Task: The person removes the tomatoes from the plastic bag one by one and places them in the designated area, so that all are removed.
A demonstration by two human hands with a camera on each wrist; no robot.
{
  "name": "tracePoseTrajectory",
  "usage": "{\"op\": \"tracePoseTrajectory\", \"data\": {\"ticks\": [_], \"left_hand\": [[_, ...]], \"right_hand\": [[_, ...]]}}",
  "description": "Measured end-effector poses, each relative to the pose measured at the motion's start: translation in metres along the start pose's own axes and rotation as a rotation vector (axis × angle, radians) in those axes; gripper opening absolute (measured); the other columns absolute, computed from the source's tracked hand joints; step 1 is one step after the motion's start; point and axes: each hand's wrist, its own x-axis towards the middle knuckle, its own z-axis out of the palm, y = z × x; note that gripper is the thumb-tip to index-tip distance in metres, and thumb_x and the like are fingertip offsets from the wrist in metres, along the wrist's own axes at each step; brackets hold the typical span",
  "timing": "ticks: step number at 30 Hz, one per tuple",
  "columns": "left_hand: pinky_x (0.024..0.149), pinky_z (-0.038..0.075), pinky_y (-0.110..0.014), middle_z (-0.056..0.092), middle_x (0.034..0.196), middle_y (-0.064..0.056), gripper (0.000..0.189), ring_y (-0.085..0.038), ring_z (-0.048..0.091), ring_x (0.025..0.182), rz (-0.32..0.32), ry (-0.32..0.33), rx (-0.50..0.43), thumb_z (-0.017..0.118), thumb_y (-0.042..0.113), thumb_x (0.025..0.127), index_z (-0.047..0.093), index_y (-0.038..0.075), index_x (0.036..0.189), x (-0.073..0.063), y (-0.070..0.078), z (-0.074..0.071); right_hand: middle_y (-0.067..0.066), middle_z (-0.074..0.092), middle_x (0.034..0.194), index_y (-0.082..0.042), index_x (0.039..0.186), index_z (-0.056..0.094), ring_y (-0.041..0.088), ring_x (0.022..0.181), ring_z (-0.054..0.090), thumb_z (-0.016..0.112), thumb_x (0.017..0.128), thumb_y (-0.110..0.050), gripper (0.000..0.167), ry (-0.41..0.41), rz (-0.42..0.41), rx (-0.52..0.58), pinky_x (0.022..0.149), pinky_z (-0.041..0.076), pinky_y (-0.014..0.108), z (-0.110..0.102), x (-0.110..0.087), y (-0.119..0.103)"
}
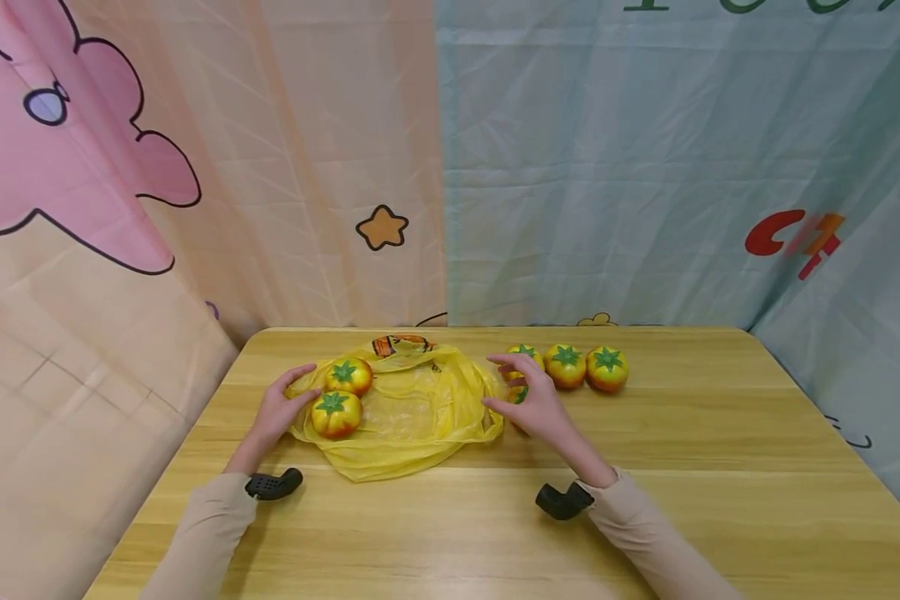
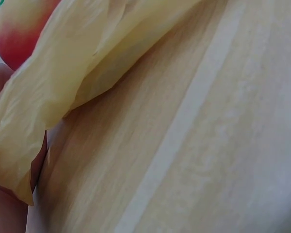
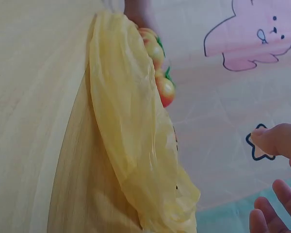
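Lying loose on the table (image 1: 682, 467), the bag (image 1: 461, 400) seems thin, so it could slide or fold if it is pulled from one side only. At its left edge the left hand (image 1: 276, 412) touches the plastic, though I cannot tell if it pinches it, while the right hand (image 1: 536, 400), fingers parted and holding nothing, is beside the right edge. Two tomatoes (image 1: 337, 415) on the bag's left part could roll if this edge lifts, and the other tomatoes (image 1: 607, 369), to the right, could be knocked by the right hand.
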Motion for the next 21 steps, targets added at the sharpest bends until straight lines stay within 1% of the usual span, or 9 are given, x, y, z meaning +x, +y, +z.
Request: {"op": "tracePoseTrajectory", "data": {"ticks": [5,10,12,17,21], "left_hand": [[0.118,0.017,-0.056,0.037,0.149,-0.023,0.054,-0.038,0.024,0.143,0.017,0.007,0.001,0.061,0.016,0.094,0.042,-0.001,0.141,0.000,0.000,0.000],[0.118,0.018,-0.055,0.038,0.149,-0.023,0.053,-0.038,0.025,0.143,0.026,0.009,-0.001,0.061,0.015,0.094,0.043,-0.002,0.140,0.000,-0.001,0.000],[0.118,0.018,-0.055,0.039,0.148,-0.023,0.053,-0.038,0.025,0.143,0.028,0.013,-0.003,0.062,0.015,0.094,0.044,-0.002,0.140,-0.001,0.000,0.000],[0.118,0.018,-0.055,0.038,0.149,-0.023,0.053,-0.037,0.025,0.143,0.023,0.010,-0.006,0.061,0.016,0.095,0.043,-0.002,0.141,-0.002,0.003,0.000],[0.119,0.016,-0.055,0.037,0.150,-0.024,0.052,-0.037,0.023,0.143,0.009,0.002,-0.012,0.059,0.014,0.095,0.041,-0.003,0.142,-0.003,0.005,-0.001]], "right_hand": [[0.021,0.056,0.122,-0.003,0.126,0.058,0.041,0.112,0.054,0.079,0.076,-0.003,0.055,-0.004,-0.014,0.030,0.090,0.051,0.055,0.016,0.006,0.004],[0.014,0.058,0.123,-0.010,0.125,0.060,0.037,0.111,0.056,0.080,0.076,-0.009,0.053,-0.013,-0.048,0.077,0.088,0.052,0.054,0.030,0.012,0.005],[0.013,0.059,0.124,-0.011,0.125,0.060,0.035,0.110,0.057,0.081,0.076,-0.010,0.053,-0.019,-0.057,0.080,0.088,0.052,0.052,0.036,0.014,0.004],[0.013,0.057,0.125,-0.012,0.127,0.059,0.028,0.110,0.057,0.080,0.077,-0.011,0.054,-0.045,-0.044,0.069,0.089,0.052,0.046,0.050,0.019,0.000],[0.012,0.057,0.125,-0.010,0.127,0.058,0.031,0.112,0.056,0.079,0.078,-0.010,0.054,-0.071,-0.032,0.099,0.089,0.052,0.047,0.060,0.023,-0.005]]}}
